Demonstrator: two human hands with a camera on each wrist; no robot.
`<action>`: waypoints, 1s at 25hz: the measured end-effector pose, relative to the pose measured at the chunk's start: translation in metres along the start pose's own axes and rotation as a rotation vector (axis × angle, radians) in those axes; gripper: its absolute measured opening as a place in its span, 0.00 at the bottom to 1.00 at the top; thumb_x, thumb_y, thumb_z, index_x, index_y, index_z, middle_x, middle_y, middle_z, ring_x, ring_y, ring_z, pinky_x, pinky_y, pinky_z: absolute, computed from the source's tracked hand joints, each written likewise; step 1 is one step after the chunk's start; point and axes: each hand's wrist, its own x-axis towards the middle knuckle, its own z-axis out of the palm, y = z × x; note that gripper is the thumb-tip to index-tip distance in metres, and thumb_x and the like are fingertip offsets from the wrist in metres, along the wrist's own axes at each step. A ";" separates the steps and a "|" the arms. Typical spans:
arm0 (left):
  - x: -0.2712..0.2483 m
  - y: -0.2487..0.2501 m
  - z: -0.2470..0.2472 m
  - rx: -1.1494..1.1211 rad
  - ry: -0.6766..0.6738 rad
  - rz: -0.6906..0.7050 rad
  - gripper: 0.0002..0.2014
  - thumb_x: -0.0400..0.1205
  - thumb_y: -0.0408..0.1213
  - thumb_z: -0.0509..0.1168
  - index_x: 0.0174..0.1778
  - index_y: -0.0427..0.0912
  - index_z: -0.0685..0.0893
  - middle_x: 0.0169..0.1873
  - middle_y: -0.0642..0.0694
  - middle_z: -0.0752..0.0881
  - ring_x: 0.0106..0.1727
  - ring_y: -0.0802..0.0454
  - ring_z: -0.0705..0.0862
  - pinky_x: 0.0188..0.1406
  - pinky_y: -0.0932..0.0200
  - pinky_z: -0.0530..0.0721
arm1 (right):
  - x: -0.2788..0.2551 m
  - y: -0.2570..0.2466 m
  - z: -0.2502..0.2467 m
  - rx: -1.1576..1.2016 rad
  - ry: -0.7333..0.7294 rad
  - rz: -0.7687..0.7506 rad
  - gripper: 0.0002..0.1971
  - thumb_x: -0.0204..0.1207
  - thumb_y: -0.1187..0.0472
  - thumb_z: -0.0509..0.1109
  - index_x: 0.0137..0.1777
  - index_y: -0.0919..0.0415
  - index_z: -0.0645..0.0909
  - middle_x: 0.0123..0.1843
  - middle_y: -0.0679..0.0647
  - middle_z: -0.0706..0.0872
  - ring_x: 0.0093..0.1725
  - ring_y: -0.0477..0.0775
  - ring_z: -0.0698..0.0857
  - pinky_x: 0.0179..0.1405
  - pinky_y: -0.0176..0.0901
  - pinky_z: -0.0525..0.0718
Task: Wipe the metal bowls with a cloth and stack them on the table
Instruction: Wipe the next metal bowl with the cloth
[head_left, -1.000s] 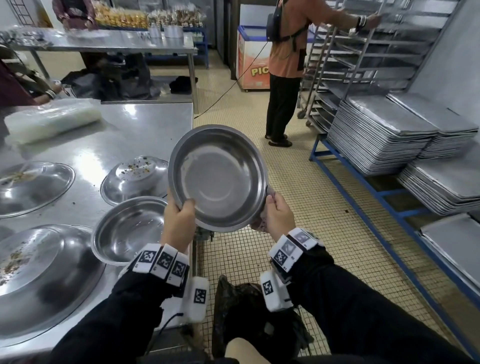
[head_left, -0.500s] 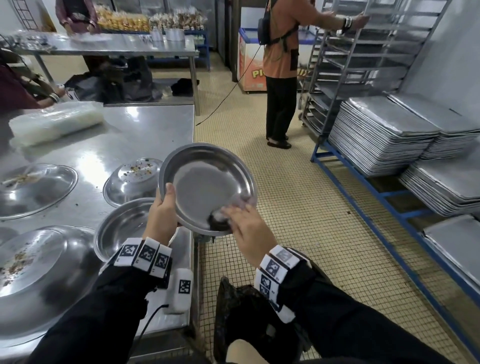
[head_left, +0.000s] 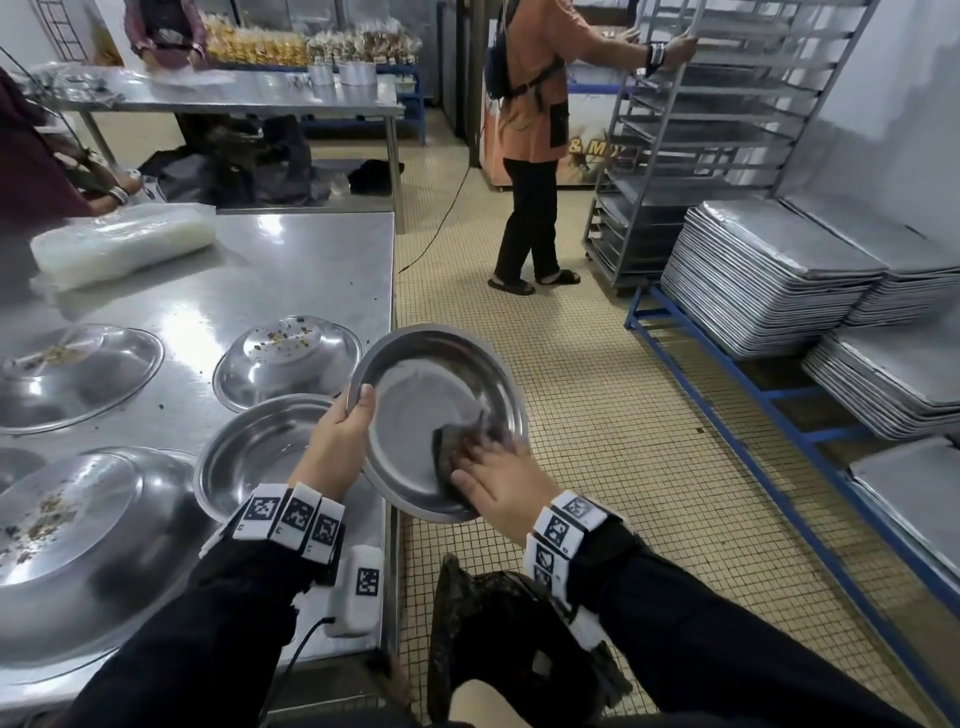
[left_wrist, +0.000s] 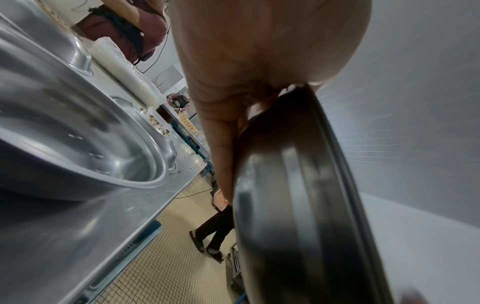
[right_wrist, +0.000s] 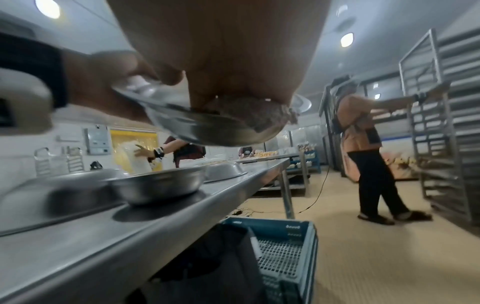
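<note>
My left hand (head_left: 343, 436) grips the left rim of a round metal bowl (head_left: 426, 389), thumb inside, and holds it tilted over the table's right edge. My right hand (head_left: 493, 467) presses a dark cloth (head_left: 452, 441) against the lower right of the bowl's inside with spread fingers. In the left wrist view my fingers (left_wrist: 221, 144) lie along the bowl's underside (left_wrist: 298, 205). The right wrist view shows the cloth (right_wrist: 254, 115) bunched under my hand in the bowl (right_wrist: 202, 131). An upright empty bowl (head_left: 260, 457) stands on the steel table (head_left: 291, 260) just left of my hand.
An upturned bowl (head_left: 288, 358) with crumbs and two large upturned lids (head_left: 78, 525) (head_left: 72, 374) sit on the table. A plastic pack (head_left: 124, 244) lies at the back. A person in orange (head_left: 530, 130) holds a tray rack (head_left: 701, 130). Stacked trays (head_left: 769, 270) line the right; a dark bag (head_left: 509, 623) sits below.
The bowl came down from facing me to a flatter tilt. My right hand left the bowl's right rim and went inside with the cloth, then slid toward the lower right.
</note>
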 end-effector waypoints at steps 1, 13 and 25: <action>0.000 0.001 -0.001 -0.008 -0.008 0.003 0.19 0.90 0.47 0.52 0.70 0.44 0.79 0.56 0.43 0.85 0.57 0.46 0.84 0.54 0.55 0.82 | -0.006 -0.009 0.004 0.054 -0.019 -0.040 0.28 0.85 0.42 0.40 0.79 0.50 0.66 0.81 0.47 0.65 0.83 0.48 0.52 0.80 0.56 0.32; 0.002 -0.014 -0.006 -0.139 -0.290 -0.204 0.24 0.86 0.52 0.58 0.65 0.36 0.83 0.57 0.30 0.87 0.61 0.30 0.85 0.70 0.32 0.76 | 0.005 0.050 -0.028 0.328 0.301 0.259 0.26 0.85 0.48 0.55 0.82 0.49 0.58 0.71 0.54 0.76 0.64 0.49 0.80 0.58 0.39 0.81; -0.012 -0.013 0.021 -0.203 -0.127 0.081 0.44 0.75 0.45 0.73 0.82 0.65 0.56 0.63 0.48 0.84 0.59 0.51 0.87 0.57 0.46 0.87 | 0.009 0.019 -0.017 1.062 0.730 0.629 0.08 0.85 0.56 0.59 0.58 0.57 0.75 0.45 0.48 0.85 0.43 0.48 0.86 0.35 0.33 0.80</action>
